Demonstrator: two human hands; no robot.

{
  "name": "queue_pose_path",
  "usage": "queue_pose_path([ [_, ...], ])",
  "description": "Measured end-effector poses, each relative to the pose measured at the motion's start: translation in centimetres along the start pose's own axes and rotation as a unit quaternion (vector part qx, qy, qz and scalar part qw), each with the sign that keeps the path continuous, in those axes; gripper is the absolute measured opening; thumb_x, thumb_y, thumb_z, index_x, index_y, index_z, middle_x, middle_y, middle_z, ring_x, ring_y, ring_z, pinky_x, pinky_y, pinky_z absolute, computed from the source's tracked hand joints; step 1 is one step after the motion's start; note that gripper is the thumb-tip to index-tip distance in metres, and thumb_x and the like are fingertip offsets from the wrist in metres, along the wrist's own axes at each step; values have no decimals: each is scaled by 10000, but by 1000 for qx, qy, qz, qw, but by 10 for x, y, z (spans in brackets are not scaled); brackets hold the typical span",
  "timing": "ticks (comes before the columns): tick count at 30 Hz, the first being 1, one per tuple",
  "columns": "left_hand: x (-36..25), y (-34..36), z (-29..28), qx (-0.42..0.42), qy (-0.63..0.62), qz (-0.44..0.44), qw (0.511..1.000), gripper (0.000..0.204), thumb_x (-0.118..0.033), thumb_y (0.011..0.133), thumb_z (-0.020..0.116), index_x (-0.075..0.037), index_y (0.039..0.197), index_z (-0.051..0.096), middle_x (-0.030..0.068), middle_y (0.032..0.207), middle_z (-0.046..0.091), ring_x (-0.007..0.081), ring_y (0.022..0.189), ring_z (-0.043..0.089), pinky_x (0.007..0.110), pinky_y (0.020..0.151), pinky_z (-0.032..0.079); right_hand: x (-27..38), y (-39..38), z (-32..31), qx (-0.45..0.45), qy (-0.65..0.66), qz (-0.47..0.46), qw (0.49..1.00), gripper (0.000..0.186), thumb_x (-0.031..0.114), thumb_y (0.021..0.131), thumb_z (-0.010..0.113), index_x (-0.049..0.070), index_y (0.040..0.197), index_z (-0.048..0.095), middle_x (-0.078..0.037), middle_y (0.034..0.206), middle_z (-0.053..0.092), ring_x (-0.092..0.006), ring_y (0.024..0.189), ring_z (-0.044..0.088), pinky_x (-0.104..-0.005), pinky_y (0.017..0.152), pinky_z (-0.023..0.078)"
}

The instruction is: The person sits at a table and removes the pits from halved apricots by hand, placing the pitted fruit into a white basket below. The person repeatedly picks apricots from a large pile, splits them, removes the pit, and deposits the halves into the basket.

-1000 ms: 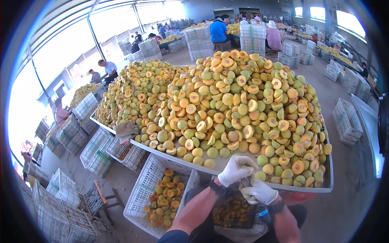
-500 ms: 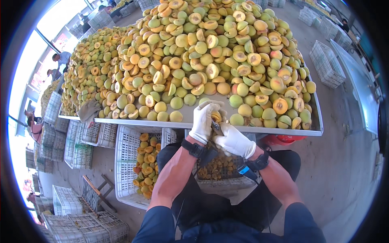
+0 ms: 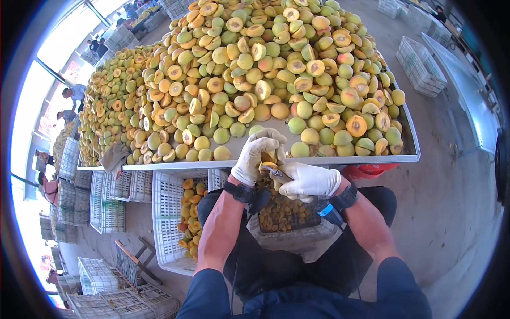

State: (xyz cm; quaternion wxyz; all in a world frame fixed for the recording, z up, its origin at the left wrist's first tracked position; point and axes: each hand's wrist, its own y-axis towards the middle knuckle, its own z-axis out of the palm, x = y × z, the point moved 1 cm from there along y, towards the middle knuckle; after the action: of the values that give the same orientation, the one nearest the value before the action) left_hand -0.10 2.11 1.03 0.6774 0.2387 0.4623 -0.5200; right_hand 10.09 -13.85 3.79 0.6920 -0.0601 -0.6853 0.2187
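My left hand [image 3: 252,159], in a white glove, curls round a yellow fruit half [image 3: 268,159] just in front of the metal tray's rim [image 3: 345,159]. My right hand [image 3: 308,179], gloved too, grips a metal hand tool [image 3: 277,173] whose tip is at that fruit. The tray bears a large heap of green-yellow fruit [image 3: 223,85], many cut in half. Below my hands, between my knees, a dark container [image 3: 281,215] holds small yellow-brown pieces, too small to make out exactly. A white crate [image 3: 164,231] with fruit halves [image 3: 189,212] stands left of my left knee.
Several white crates [image 3: 106,202] stand at the left, with a wooden seat [image 3: 135,258] near them. At the right are another crate [image 3: 419,66] and a long metal panel [image 3: 467,95]. A red object [image 3: 372,171] is under the tray. Co-workers [image 3: 74,95] work in the background.
The view has tilted downward since a second ago, bringing my legs into sight. My hands stay together; the tool has turned more sideways against the fruit half.
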Motion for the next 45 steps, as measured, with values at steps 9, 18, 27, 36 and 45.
queue_pose_path([
  [9, -8, -24, -25, -41, 145, 16, 988, 304, -278, 986, 653, 13, 1050, 716, 82, 729, 698, 139, 586, 640, 232, 554, 504, -42, -7, 0, -175, -440, -46, 879, 733, 69, 828, 562, 161, 1535, 391, -255, 932, 685, -428, 887, 672, -495, 781, 541],
  [18, -13, -82, 27, -79, 586, 187, 785, 292, -233, 840, 786, -93, 1091, 733, 163, 817, 708, 301, 757, 716, 366, 711, 559, -45, -27, 14, -310, -431, -76, 844, 292, 142, 850, 570, 13, 1107, 625, -234, 884, 707, -435, 864, 685, -532, 761, 541],
  [27, -48, -207, -91, -396, 396, 187, 807, 119, -43, 989, 644, 43, 1039, 710, 7, 837, 688, 56, 739, 627, 211, 642, 486, -71, -127, -33, -476, -481, -144, 722, 339, 106, 832, 711, -71, 1110, 634, -217, 1026, 690, -409, 945, 655, -457, 842, 529],
  [36, -35, -280, -156, -386, 718, 2, 579, 277, -272, 829, 745, -44, 987, 745, 196, 984, 698, 381, 938, 683, 443, 817, 548, -81, -161, -99, -585, -384, -25, 714, 345, 150, 835, 697, -51, 1113, 663, -244, 950, 695, -416, 882, 670, -446, 808, 535],
  [45, -102, -148, -288, -417, 732, 102, 528, 413, -248, 906, 698, 29, 1206, 632, 266, 1157, 655, 443, 1087, 614, 495, 951, 493, -107, -177, -200, -719, -294, 96, 623, 437, 73, 796, 581, 7, 1219, 669, -203, 1088, 709, -318, 1032, 682, -394, 942, 531],
])
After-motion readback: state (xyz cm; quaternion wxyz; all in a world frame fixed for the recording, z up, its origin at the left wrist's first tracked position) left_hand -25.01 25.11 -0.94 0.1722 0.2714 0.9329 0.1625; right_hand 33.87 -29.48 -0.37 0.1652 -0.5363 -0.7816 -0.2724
